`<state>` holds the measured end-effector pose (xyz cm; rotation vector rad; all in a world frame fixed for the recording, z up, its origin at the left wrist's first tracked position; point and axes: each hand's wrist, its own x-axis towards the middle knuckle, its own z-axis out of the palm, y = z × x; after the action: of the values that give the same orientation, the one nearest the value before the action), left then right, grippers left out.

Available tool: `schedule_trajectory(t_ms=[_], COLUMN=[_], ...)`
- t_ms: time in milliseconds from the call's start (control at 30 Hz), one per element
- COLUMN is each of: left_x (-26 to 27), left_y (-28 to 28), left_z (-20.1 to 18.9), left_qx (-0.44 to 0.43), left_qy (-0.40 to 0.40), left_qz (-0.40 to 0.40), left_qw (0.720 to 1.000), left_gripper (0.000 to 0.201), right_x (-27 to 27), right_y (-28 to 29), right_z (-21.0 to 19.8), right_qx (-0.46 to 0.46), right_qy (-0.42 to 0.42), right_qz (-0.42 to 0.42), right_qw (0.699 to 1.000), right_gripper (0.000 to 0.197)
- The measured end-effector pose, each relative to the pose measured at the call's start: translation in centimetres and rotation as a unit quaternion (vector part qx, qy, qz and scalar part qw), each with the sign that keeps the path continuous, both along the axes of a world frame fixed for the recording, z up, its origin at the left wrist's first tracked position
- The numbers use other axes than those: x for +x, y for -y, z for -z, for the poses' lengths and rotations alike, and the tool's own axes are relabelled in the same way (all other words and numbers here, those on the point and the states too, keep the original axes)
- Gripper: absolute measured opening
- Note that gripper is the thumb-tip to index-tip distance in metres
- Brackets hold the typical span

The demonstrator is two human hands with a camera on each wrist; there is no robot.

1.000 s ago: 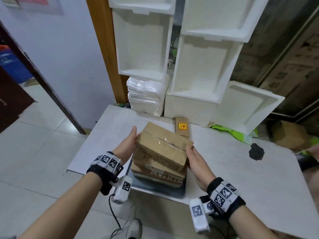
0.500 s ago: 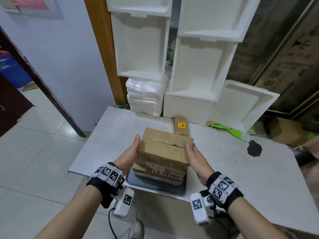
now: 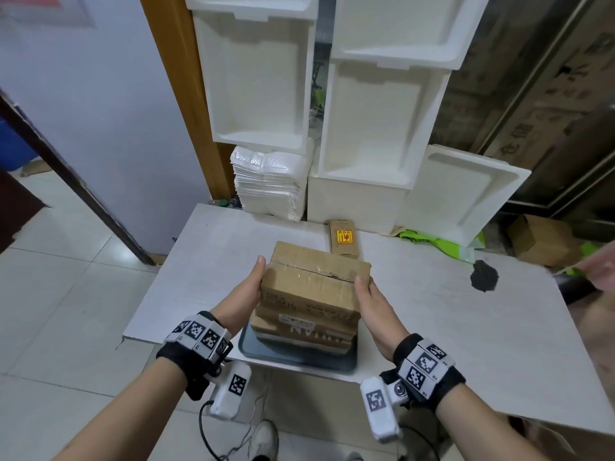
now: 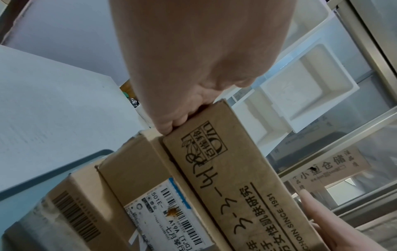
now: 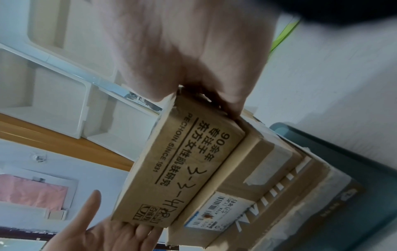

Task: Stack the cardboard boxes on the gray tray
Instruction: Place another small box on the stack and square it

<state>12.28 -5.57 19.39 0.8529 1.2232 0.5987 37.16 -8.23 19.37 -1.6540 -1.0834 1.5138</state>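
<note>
White foam trays [image 3: 263, 91] lean against the far wall behind a pale table [image 3: 432, 327], where a gray tray [image 3: 296, 357] sits at the near edge. On it rests a stack of cardboard boxes: a lower box [image 3: 299, 337], a labelled middle box [image 3: 303, 319], and the top box [image 3: 316, 281], which lies over them, slightly skewed. The left hand [image 3: 243, 294] presses flat against the top box's left end with the thumb raised, and the right hand [image 3: 376, 304] is laid against its right end, so the box is clamped between the palms. It looks stiff and light, its taped seam a little rough. Holding it by the short ends seems the surest way to square it. A small flat box [image 3: 344, 237] lies farther back on the table.
</note>
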Motion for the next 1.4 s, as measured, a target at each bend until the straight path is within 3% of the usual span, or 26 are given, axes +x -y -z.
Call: schedule_trajectory(t_ms=[100,267,333,433,467,600,800,1067,1300,1400], left_x=[-0.3,-0.4,-0.9,-1.8,-2.0,-2.0,-1.7,-1.5,-1.7,-1.7], left_y=[-0.1,0.0,-0.4,-0.9,-1.1,-1.1,0.2,1.5,2.3,2.4], left_z=[0.7,0.7,0.8,0.9,1.0,1.4,3.1,3.9,4.3,4.2], left_qx=[0.001,0.001,0.009,-0.012,-0.018,-0.028,-0.035,-0.029,-0.014,-0.014], left_qy=[-0.012,-0.021,-0.023,-0.001,0.001,-0.016,0.023,0.032,0.023,0.022], left_qz=[0.002,-0.002,-0.004,-0.027,-0.04,-0.057,-0.032,-0.035,-0.03,-0.026], left_qw=[1.0,1.0,1.0,1.0,0.999,0.998,0.999,0.998,0.999,0.999], left_gripper=[0.061,0.053,0.066,0.102,0.104,0.084,0.078,0.079,0.074,0.074], right_x=[-0.1,-0.1,0.1,0.6,0.8,1.2,0.6,0.0,-0.1,-0.2], right_y=[0.0,0.2,0.2,0.2,0.3,0.8,2.0,1.9,2.3,2.4], right_z=[0.1,0.5,0.3,0.3,0.4,1.2,2.7,3.8,4.7,4.6], right_qx=[0.005,0.001,-0.004,-0.011,-0.021,-0.076,-0.099,-0.1,-0.091,-0.098], right_qy=[-0.002,0.006,0.008,0.002,-0.001,-0.023,-0.114,-0.093,-0.094,-0.079], right_qz=[-0.006,0.005,0.02,0.051,0.068,0.126,0.13,0.123,0.12,0.128], right_qw=[1.0,1.0,1.0,0.999,0.997,0.989,0.98,0.983,0.984,0.984], right_gripper=[0.056,0.059,0.062,0.067,0.069,0.081,0.073,0.062,0.064,0.053])
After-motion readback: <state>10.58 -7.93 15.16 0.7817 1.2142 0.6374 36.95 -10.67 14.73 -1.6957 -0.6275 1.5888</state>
